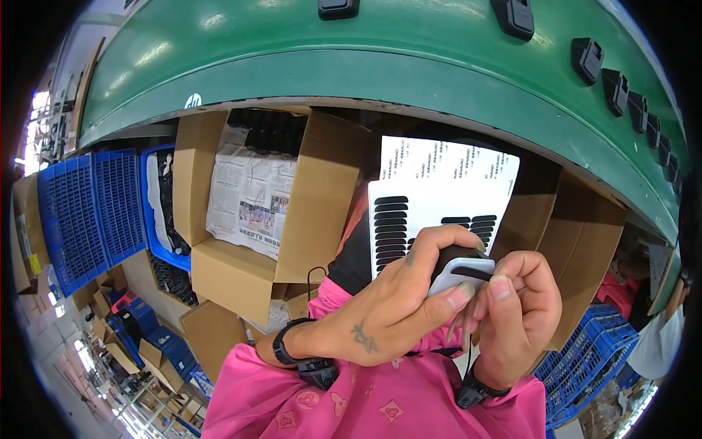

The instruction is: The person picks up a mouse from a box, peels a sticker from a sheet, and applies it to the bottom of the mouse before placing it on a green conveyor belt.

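My left hand [402,304] is wrapped round a small black plastic piece with a light grey face [448,276], held above my lap. Between the thumb and fingertips of my right hand [523,304] is the end of a narrow black sticker [472,273], which lies along the grey face. Just beyond the hands, a white sheet [431,197] carries rows of black oblong stickers [390,227], with small printed marks on its upper part. My fingers hide part of the piece and the sheet's lower right.
A green bench [307,73] curves across the far side, with several black plastic pieces [587,61] along its right. An open carton [307,205] holds newspaper [252,194] and black parts. Blue crates [91,212] stand left, and another blue crate [589,358] lower right.
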Motion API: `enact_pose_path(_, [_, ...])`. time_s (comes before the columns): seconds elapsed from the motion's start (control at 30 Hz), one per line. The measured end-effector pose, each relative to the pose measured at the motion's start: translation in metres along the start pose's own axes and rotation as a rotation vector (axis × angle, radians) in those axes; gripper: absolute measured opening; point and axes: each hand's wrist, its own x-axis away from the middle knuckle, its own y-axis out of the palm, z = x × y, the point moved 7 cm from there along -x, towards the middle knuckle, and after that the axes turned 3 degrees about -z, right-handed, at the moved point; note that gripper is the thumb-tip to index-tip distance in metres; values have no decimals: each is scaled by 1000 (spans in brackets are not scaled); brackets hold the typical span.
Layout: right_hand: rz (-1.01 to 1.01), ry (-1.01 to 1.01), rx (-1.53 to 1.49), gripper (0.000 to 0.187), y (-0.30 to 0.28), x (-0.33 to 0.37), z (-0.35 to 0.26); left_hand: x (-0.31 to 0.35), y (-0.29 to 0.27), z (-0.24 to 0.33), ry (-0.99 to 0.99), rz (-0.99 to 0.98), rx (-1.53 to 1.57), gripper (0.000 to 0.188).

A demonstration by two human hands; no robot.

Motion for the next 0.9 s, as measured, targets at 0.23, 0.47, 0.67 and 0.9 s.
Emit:
enact_pose_path(0.23, [-13, 2, -4, 10, -1, 0, 1, 1, 1, 0, 22, 3, -17, 48])
enact_pose_path(0.47, [-71, 21, -97, 9, -3, 2, 3, 1, 1, 1, 25, 12, -59, 47])
enact_pose_path(0.67, [-50, 21, -68, 10, -1, 2, 5, 2, 0, 4, 24, 31, -94, 48])
enact_pose_path(0.9, [7, -21, 25, 7, 2, 2, 5, 4, 1, 6, 119, 102, -173, 45])
